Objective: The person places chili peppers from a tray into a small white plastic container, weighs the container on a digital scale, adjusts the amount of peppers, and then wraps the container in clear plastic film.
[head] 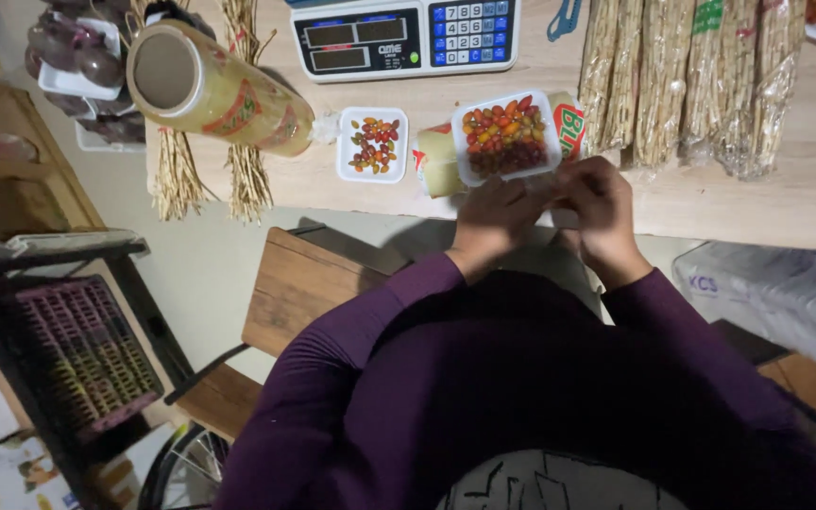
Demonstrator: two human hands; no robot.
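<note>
We see our left hand (491, 215) and right hand (600, 210) side by side at the near edge of the wooden bench (786, 203), fingers curled and pinching what looks like clear film at the near rim of a white foam tray of small peppers (505, 135); how firmly they grip it we cannot tell. The tray sits just beyond our knuckles, resting on a roll of wrap (441, 161), its peppers red, orange and dark. A smaller tray of peppers (373, 144) lies just to its left, and further left a large roll of film (214, 90) lies tilted. A weighing scale (403, 36) stands behind the trays, and long bundles in clear bags (687, 80) crowd the right. Bare bench stays open between our right hand and the far right edge.
</note>
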